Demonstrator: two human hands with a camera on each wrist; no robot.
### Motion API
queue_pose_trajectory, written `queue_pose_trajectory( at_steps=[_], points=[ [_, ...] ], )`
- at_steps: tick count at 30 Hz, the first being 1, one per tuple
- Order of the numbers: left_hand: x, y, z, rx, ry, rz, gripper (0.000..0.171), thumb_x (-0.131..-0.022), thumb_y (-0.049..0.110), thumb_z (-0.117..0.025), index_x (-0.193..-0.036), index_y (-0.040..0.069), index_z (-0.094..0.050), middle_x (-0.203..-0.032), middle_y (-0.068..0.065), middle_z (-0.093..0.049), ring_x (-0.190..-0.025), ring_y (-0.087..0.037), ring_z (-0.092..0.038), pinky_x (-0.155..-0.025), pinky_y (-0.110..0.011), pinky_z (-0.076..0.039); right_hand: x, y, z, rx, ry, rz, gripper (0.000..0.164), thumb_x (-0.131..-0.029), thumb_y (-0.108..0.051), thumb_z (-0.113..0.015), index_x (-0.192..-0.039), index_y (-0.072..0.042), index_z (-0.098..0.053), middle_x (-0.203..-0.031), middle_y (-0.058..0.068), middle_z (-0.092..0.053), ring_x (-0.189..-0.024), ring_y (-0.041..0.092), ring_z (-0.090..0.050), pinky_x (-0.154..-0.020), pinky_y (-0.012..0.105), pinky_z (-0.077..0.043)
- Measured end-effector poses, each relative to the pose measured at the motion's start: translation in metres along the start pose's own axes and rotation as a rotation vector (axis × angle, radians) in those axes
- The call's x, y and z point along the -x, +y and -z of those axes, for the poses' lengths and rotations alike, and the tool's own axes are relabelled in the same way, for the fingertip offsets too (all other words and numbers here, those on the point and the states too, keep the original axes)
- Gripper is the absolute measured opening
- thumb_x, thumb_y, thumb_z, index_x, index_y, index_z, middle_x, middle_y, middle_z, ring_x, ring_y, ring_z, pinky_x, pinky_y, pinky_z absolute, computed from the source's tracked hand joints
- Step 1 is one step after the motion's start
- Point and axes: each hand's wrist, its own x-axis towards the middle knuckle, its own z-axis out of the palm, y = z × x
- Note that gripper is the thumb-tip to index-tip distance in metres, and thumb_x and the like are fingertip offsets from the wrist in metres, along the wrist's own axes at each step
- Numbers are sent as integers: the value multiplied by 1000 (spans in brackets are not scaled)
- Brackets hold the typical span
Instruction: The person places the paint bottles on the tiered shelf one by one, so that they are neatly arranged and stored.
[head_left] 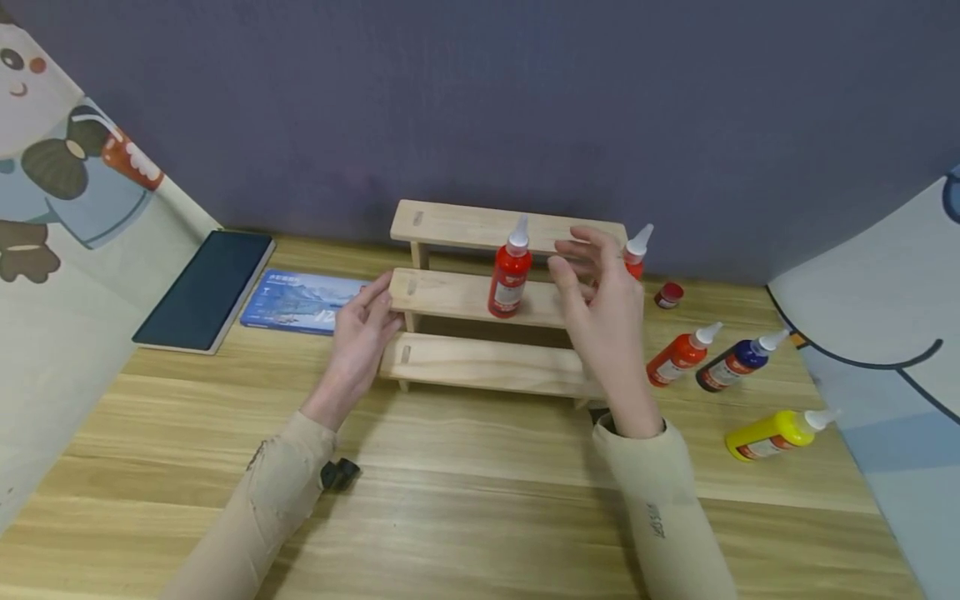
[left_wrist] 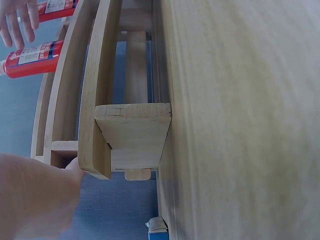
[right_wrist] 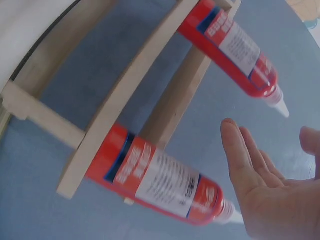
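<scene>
A three-tier wooden step rack [head_left: 480,365] stands against the dark back panel. My left hand [head_left: 365,327] holds its left end at the middle tier, the thumb by the tier's end in the left wrist view. On that tier stands a red squeeze bottle [head_left: 510,279] with a white nozzle, upright. A second red squeeze bottle [right_wrist: 155,175] stands at the tier's right end, partly hidden behind my right hand [head_left: 603,304] in the head view. The right hand is raised beside these bottles, fingers spread from the thumb, with nothing in the palm [right_wrist: 280,200].
Right of the rack lie a red bottle [head_left: 677,358], a dark blue bottle [head_left: 738,365] and a yellow bottle [head_left: 772,436]. A small red-lidded pot [head_left: 669,295] sits behind them. At left lie a blue picture-covered pad [head_left: 300,302] and a dark green book [head_left: 206,292].
</scene>
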Motion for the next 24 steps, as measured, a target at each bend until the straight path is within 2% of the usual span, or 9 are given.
queue_pose_trajectory(
  at_steps=[8, 11, 15, 24],
  points=[
    [-1, 0, 1, 14, 5, 4, 51, -118, 8, -36, -167, 1, -28, -172, -19, -30, -155, -32, -38, -125, -34, -38, 6, 4, 18, 59, 3, -11, 47, -108, -22, -68, -146, 0, -54, -132, 10, -73, -112, 26, -74, -95, 46, -65],
    [0, 0, 1, 15, 4, 3, 51, -118, 8, -36, -167, 1, -28, -172, -18, -29, -155, -32, -38, -125, -34, -39, 8, 5, 25, 69, 5, -17, 46, -109, -25, -66, -147, -1, -55, -133, 8, -72, -111, 27, -74, -94, 30, -64],
    [0, 0, 0, 15, 1, 2, 51, -118, 9, -36, -168, 1, -28, -172, -18, -29, -155, -31, -38, -124, -33, -39, 11, 5, 34, 61, 16, -14, 44, -109, -21, -67, -147, 0, -56, -134, 9, -73, -111, 27, -74, -90, 12, -56],
    [1, 1, 0, 7, -6, 1, 52, -118, 9, -35, -168, 2, -26, -173, -17, -27, -156, -32, -36, -125, -34, -37, 18, 3, 50, 53, 49, 1, 39, -108, -15, -68, -142, 1, -59, -134, 7, -73, -115, 25, -73, -91, 11, -56]
  ],
)
